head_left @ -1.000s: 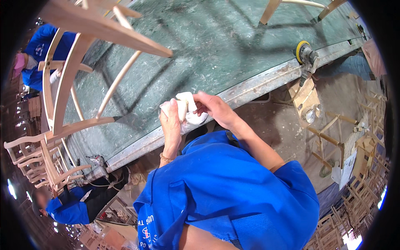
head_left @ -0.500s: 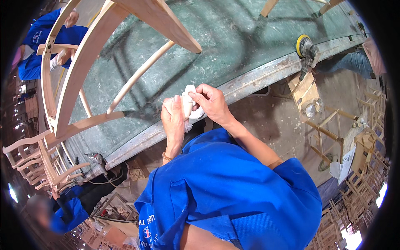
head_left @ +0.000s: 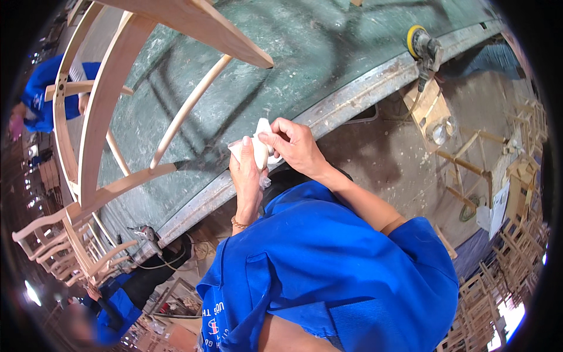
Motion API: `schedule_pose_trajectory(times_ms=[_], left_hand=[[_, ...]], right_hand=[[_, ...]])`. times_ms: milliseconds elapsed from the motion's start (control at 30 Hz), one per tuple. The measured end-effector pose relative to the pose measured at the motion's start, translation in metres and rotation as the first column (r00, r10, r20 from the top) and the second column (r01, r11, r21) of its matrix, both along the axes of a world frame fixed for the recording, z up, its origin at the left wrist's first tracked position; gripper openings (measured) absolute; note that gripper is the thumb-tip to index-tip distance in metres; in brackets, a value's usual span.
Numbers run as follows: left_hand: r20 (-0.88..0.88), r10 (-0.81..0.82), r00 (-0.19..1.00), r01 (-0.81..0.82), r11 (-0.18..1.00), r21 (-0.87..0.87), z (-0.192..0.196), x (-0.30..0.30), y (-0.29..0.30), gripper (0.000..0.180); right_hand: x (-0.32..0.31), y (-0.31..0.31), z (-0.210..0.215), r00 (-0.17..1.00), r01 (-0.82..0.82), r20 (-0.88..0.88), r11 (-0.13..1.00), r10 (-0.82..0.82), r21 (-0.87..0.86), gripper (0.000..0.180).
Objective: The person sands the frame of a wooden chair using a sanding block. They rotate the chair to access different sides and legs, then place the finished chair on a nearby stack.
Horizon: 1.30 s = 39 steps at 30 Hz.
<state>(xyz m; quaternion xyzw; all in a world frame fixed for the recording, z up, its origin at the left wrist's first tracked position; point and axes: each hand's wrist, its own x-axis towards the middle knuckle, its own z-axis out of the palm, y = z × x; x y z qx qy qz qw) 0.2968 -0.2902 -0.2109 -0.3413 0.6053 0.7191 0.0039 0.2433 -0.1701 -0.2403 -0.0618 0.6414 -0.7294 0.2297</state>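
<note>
Just over the near edge of the green-topped table, both my hands are closed on a small white bundle. It looks soft or wrapped, and its exact kind does not show. My left hand grips it from the left with the thumb upright along its side, and a scrap of clear plastic sticks out below. My right hand pinches its right side with thumb and bent fingers. A pale flap shows beside the left thumb, and a narrow end points up between the hands.
A curved wooden chair frame stands on the table at left. A yellow-rimmed sander rests at the right table edge; another power tool lies at the lower left edge. Co-workers in blue are at left. Wooden frames fill the lower right.
My fingers have shifted on the white bundle; a pale flap now spreads out by my left thumb. The view has turned slightly. The co-worker at upper left has changed posture.
</note>
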Motion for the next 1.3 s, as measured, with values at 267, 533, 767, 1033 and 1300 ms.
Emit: schedule_pose_trajectory(times_ms=[267, 533, 767, 1033, 1300], left_hand=[[-0.017, -0.046, 0.999, 0.044, 0.995, -0.09, -0.003, 0.026, -0.004, 0.032], [-0.206, -0.169, 0.964, 0.024, 0.825, -0.564, -0.014, 0.064, -0.02, 0.028], [-0.251, -0.151, 0.956, 0.058, 0.938, -0.342, -0.017, 0.083, -0.018, 0.029], [0.08, -0.067, 0.995, 0.042, 0.96, 0.278, -0.021, 0.1, -0.024, 0.035], [0.087, -0.412, 0.907, 0.312, 0.796, 0.518, -0.049, 0.104, -0.026, 0.031]], right_hand=[[0.015, 0.022, -0.007, 0.975, 0.014, 0.22, 0.992, 0.014, -0.129, 0.021], [0.064, -0.02, -0.002, 0.981, 0.066, 0.19, 0.978, -0.028, -0.196, 0.022], [0.094, -0.023, -0.006, 0.925, 0.242, 0.34, 0.952, -0.167, -0.19, 0.029], [0.099, 0.013, -0.017, 0.959, 0.186, 0.236, 0.976, -0.154, -0.116, 0.019], [0.128, 0.015, -0.019, 0.972, 0.156, 0.191, 0.985, -0.14, -0.072, 0.014]])
